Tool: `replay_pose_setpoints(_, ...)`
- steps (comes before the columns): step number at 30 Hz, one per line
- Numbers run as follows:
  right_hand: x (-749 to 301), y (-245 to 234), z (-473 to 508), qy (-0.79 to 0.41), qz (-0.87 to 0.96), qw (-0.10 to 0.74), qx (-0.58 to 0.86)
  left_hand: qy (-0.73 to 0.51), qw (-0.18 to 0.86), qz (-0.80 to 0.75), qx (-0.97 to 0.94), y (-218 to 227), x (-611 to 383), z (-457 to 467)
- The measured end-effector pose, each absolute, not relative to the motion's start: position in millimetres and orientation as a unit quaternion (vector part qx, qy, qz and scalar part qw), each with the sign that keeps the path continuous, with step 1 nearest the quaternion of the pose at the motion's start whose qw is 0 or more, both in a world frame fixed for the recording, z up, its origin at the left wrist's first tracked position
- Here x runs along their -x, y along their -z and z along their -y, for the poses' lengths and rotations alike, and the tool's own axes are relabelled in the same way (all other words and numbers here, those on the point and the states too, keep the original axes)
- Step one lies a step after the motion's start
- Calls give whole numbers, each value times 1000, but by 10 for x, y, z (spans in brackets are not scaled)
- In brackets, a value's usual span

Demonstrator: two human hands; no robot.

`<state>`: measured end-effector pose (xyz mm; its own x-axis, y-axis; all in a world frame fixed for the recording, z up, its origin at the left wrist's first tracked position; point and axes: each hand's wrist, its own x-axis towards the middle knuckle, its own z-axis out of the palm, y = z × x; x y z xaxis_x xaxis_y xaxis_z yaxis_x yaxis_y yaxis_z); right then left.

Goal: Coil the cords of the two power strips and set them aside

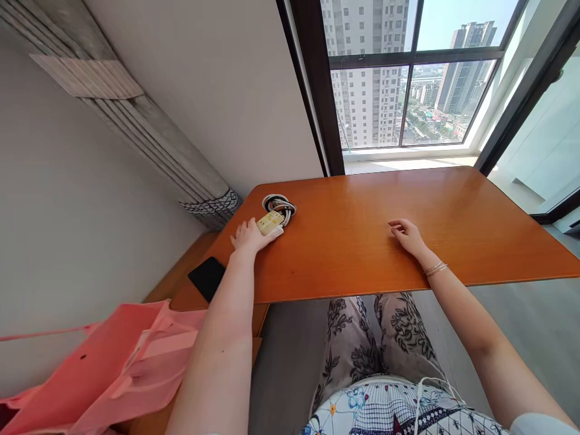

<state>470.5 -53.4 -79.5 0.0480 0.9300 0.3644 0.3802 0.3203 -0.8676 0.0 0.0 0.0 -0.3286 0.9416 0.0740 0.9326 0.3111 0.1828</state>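
On the left part of the wooden table, my left hand (250, 235) has its thumb along the near side of a pale yellow power strip (270, 223) and its fingers at the strip's left end. The fingers' undersides are hidden. A coiled cable (280, 205), white and dark, lies just behind the strip. Near the thumb shows a small white piece (277, 231), perhaps a plug. My right hand (410, 238) rests on the table well to the right, holding nothing, its fingers loosely bent and pointing left. Bracelets circle the right wrist.
The brown table (344, 241) spans the view before my lap. At its left edge lies a flat black object (207, 278). A pink bag (122, 362) stands at the lower left. Beyond are a grey curtain (167, 139) and a window (410, 103).
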Motion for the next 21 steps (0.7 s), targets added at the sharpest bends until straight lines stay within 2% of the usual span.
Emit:
replay_pose_setpoints(4, -4687, 793, 557, -274, 653, 482, 516, 20, 58, -797, -600, -83, 207, -198)
replay_pose_setpoints(8, -4702, 800, 553, -278, 660, 467, 518, 64, 69, -779, -620, -86, 310, -234)
replay_pose_setpoints(16, -4694, 795, 548, -273, 666, 470, 511, -12, 88, -787, -611, -84, 62, -115)
replay_pose_setpoints(21, -4676, 762, 562, -272, 668, 488, 492, -79, 143, -741, -652, -165, -354, 65)
